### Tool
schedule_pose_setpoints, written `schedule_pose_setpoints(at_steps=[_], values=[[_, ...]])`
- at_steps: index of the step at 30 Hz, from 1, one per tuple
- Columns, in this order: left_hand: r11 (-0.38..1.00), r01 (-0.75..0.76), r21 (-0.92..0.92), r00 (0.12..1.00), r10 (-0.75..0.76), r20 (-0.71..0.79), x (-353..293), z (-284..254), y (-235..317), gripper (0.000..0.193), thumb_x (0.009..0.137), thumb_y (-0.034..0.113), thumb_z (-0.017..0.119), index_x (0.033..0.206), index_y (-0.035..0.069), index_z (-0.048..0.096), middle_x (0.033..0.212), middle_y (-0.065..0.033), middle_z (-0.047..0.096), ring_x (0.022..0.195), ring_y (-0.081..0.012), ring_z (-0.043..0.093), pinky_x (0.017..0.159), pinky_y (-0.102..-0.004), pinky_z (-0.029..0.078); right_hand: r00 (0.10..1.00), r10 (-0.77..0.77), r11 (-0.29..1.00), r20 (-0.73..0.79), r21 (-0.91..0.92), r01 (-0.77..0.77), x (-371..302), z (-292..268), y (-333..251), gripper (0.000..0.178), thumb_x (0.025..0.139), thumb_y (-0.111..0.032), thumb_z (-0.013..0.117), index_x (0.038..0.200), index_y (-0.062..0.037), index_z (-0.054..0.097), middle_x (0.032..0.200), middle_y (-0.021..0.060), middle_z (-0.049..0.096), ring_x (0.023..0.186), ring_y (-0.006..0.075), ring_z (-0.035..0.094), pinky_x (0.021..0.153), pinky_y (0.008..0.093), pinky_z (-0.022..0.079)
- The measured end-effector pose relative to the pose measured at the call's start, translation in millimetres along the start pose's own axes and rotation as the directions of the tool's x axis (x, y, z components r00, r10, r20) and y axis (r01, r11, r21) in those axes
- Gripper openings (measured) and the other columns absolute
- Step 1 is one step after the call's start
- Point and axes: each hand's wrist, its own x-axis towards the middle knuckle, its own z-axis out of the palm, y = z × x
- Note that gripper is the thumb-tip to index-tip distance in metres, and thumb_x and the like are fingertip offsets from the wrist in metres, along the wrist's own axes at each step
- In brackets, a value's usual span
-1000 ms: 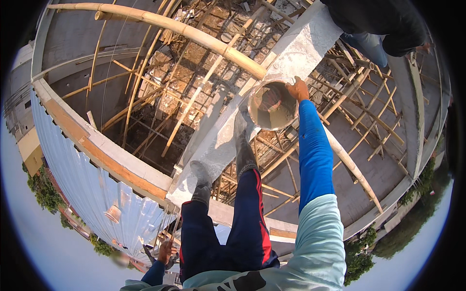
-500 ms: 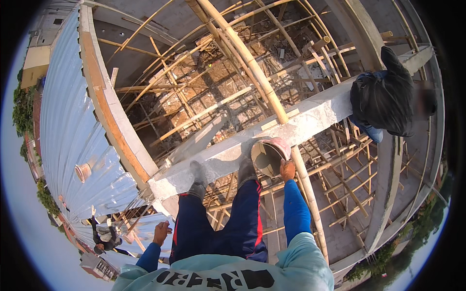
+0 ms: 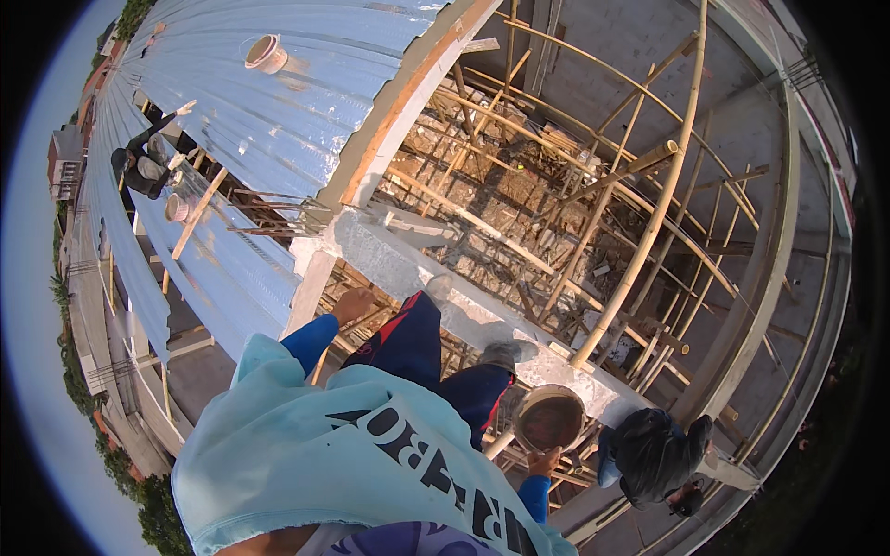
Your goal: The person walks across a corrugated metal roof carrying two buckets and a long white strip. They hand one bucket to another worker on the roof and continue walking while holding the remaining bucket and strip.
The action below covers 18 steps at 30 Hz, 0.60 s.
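My right hand (image 3: 544,461) grips the rim of a round bucket (image 3: 549,417), which hangs beside my right leg, just off a concrete beam. Its mouth faces up toward me, and the inside looks brownish and coated. My left hand (image 3: 353,305) is held out by my left thigh, fingers curled in, with nothing visible in it. Below me, my feet are on the narrow concrete beam (image 3: 399,255).
Bamboo scaffolding (image 3: 649,232) crosses the deep rubble-strewn opening beyond the beam. A co-worker in a dark jacket (image 3: 654,454) is close at right. On the corrugated metal roof (image 3: 324,111) are a bucket (image 3: 267,56) and another person (image 3: 144,167). Rebar (image 3: 269,213) juts out near the beam's left end.
The view has swung round, so the roof fills more of the upper left and the beam slants down to the right. The bucket stays in my right hand, its mouth now turned more upward.
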Motion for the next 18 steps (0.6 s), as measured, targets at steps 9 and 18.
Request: schedule_pose_setpoints(at_steps=[9, 18], values=[[0.887, 0.191, -0.421, 0.927, -0.304, -0.22, -61.8, -83.8, -52.7, 0.052, 0.091, 0.046, 0.057, 0.101, -0.006, 0.061, 0.075, -0.0099, 0.063, 0.065, -0.016, 0.06, 0.058, -0.0322, 0.048, 0.982, -0.035, 0.998, 0.186, -0.035, 0.042, 104.3, -39.0, -191.5, 0.071, 0.074, -0.011, 0.079, 0.127, 0.0087, 0.036, 0.099, 0.0119, 0.051, 0.085, 0.0276, 0.061, 0.073, 0.0389, 0.054], [0.677, 0.366, -0.639, 0.846, -0.528, -0.074, -162.9, -38.0, -88.0, 0.06, 0.093, 0.044, 0.054, 0.124, -0.007, 0.053, 0.09, -0.0174, 0.066, 0.074, -0.0223, 0.062, 0.069, -0.0358, 0.052, 0.852, 0.277, 0.538, 0.443, 0.664, -0.52, 253.2, 22.9, -363.7, 0.039, 0.097, -0.046, 0.049, 0.085, -0.0093, 0.047, 0.078, 0.0031, 0.049, 0.081, 0.025, 0.06, 0.079, 0.0458, 0.05]])
